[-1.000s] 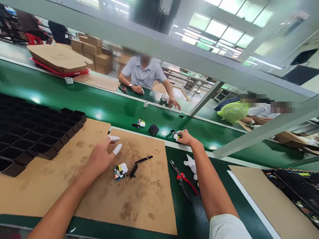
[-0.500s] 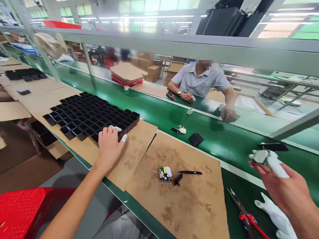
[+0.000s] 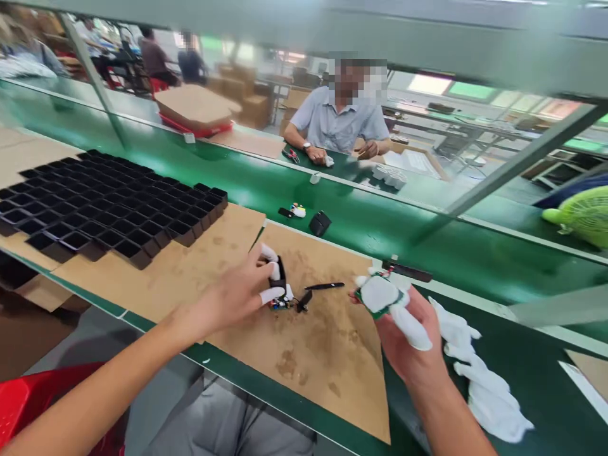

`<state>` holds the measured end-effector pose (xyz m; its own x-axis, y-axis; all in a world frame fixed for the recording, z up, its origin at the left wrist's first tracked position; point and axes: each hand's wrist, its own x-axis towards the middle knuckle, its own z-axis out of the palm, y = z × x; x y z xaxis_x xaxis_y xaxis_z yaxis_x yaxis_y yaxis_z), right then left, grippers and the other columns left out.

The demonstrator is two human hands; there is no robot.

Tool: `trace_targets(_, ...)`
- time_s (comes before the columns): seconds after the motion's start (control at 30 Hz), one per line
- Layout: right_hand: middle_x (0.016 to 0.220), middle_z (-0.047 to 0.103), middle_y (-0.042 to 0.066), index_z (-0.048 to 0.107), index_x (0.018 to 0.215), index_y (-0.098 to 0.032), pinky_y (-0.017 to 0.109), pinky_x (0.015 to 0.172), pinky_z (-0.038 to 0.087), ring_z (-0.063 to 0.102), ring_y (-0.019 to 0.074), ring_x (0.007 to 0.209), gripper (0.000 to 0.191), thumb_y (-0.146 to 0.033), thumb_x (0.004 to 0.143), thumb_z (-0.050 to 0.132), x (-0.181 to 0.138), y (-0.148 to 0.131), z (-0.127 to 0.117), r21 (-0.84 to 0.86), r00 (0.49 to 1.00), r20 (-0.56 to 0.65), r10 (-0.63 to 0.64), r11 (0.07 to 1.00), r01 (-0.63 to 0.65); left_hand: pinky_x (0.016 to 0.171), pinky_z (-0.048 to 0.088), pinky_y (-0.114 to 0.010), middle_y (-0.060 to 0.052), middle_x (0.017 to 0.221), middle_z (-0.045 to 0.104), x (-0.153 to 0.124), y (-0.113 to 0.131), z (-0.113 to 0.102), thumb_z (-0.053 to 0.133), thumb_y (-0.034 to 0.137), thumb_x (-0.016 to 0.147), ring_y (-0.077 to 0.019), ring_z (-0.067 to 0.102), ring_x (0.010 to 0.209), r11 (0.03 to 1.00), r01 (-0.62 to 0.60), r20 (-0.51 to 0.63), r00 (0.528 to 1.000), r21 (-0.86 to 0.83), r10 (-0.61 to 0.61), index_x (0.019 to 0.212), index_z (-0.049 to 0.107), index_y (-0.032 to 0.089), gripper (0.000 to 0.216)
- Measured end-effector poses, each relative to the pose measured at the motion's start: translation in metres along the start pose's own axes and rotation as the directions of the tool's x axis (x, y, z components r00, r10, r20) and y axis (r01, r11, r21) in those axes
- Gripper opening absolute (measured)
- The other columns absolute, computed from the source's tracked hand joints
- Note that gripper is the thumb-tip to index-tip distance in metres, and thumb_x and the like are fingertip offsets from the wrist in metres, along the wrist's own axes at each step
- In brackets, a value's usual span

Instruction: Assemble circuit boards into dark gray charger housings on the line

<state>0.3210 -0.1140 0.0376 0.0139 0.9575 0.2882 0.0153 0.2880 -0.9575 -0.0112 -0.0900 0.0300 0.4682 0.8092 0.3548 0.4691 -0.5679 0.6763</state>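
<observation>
My left hand [image 3: 247,292], with white finger cots on its tips, pinches a small black housing [image 3: 281,277] just above a green circuit board [image 3: 279,304] lying on the brown cardboard sheet [image 3: 327,354]. My right hand [image 3: 408,329], also in finger cots, is closed around another small green circuit board [image 3: 380,296] held above the cardboard's right edge. Black tweezers [image 3: 325,286] lie on the cardboard between my two hands. A small black part [image 3: 303,300] rests beside the lying board.
A large black tray [image 3: 114,212] of square cells sits at left on cardboard. White gloves [image 3: 479,373] lie at right. On the green conveyor belt [image 3: 380,221] sit a black box [image 3: 320,222] and a small component [image 3: 295,211]. A person sits opposite; a green fan [image 3: 582,215] stands far right.
My left hand left the black tray and came to the circuit board on the cardboard, now pinching a black housing. My right hand brought its board inward toward the cardboard.
</observation>
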Motion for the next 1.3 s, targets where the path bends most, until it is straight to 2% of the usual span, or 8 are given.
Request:
trace_targets(0.1,0.110,0.087,0.011,0.081,0.124,-0.028,0.057,0.094,0.073,0.088,0.0373,0.097,0.061,-0.054,0.074,0.104,-0.002,0.007,0.014,0.149,1.000,0.014,0.022,0.989,-0.024,0.107,0.061,-0.049,-0.009,0.119,0.057,0.048,-0.019,0.025,0.073,0.025,0.096,-0.0272,0.064,0.110,0.985,-0.045,0.038,0.998,-0.165,0.052,0.099,0.066,0.023,0.008)
trace_targets(0.23,0.118,0.087,0.011,0.082,0.127,-0.029,0.054,0.097,0.073,0.088,0.0355,0.103,0.053,-0.044,0.080,0.102,-0.006,0.019,0.011,0.216,1.000,-0.011,-0.023,0.976,0.025,0.109,0.064,-0.049,-0.009,0.126,0.057,0.076,-0.043,0.046,0.081,0.025,0.085,-0.0262,0.065,0.116,0.957,-0.063,-0.039,0.998,-0.284,0.054,0.124,0.061,0.024,0.044)
trace_targets(0.43,0.131,0.083,0.014,0.077,0.139,-0.031,0.056,0.100,0.072,0.084,0.0400,0.116,0.063,-0.040,0.081,0.101,-0.020,0.012,0.006,0.188,1.000,-0.011,-0.020,0.982,0.022,0.117,0.064,-0.051,-0.009,0.138,0.054,0.052,-0.020,0.056,0.091,0.019,0.082,-0.0244,0.073,0.118,0.859,-0.111,-0.128,0.990,-0.500,0.053,0.149,0.052,0.031,0.079)
trace_targets(0.67,0.131,0.084,0.013,0.077,0.140,-0.035,0.052,0.097,0.074,0.085,0.0413,0.116,0.071,-0.040,0.075,0.107,-0.028,-0.008,0.014,0.083,0.999,0.048,-0.014,0.997,0.010,0.105,0.069,-0.048,-0.014,0.132,0.067,0.041,0.002,0.050,0.092,0.018,0.077,-0.0349,0.068,0.134,0.930,-0.172,-0.094,0.984,-0.326,0.149,0.123,0.069,0.024,0.053)
trace_targets(0.83,0.132,0.083,0.014,0.076,0.142,-0.032,0.057,0.100,0.074,0.085,0.0436,0.115,0.074,-0.041,0.075,0.107,-0.035,-0.004,0.015,0.068,0.996,0.054,-0.070,0.995,0.067,0.109,0.067,-0.047,-0.011,0.124,0.079,0.035,0.006,0.055,0.094,0.018,0.081,-0.0354,0.075,0.133,0.886,-0.229,-0.027,0.971,-0.404,0.238,0.133,0.067,0.025,0.060)
trace_targets(0.93,0.132,0.082,0.014,0.076,0.139,-0.031,0.057,0.097,0.074,0.085,0.0421,0.112,0.066,-0.034,0.078,0.103,-0.039,-0.002,0.015,0.063,0.994,0.095,-0.047,0.997,0.041,0.094,0.070,-0.042,-0.012,0.122,0.080,0.034,0.008,0.058,0.093,0.017,0.083,-0.0321,0.080,0.117,0.867,-0.248,-0.028,0.965,-0.431,0.262,0.137,0.067,0.026,0.061)
trace_targets(1.1,0.124,0.083,0.011,0.074,0.141,-0.034,0.046,0.078,0.076,0.086,0.0364,0.094,0.081,-0.017,0.068,0.106,-0.039,-0.010,0.021,0.049,0.989,0.143,-0.025,0.999,0.018,0.080,0.068,-0.036,-0.011,0.119,0.078,0.035,0.011,0.059,0.090,0.018,0.087,-0.0262,0.080,0.101,0.867,-0.264,-0.038,0.961,-0.422,0.275,0.140,0.066,0.028,0.059)
trace_targets(1.3,0.119,0.082,0.014,0.078,0.138,-0.030,0.040,0.062,0.072,0.082,0.0307,0.076,0.074,-0.029,0.071,0.109,-0.040,-0.012,0.029,0.079,0.987,0.153,0.044,0.995,-0.057,0.077,0.067,-0.036,-0.011,0.116,0.077,0.034,0.011,0.058,0.086,0.020,0.091,-0.0263,0.078,0.098,0.871,-0.276,-0.035,0.957,-0.406,0.287,0.145,0.066,0.027,0.058)
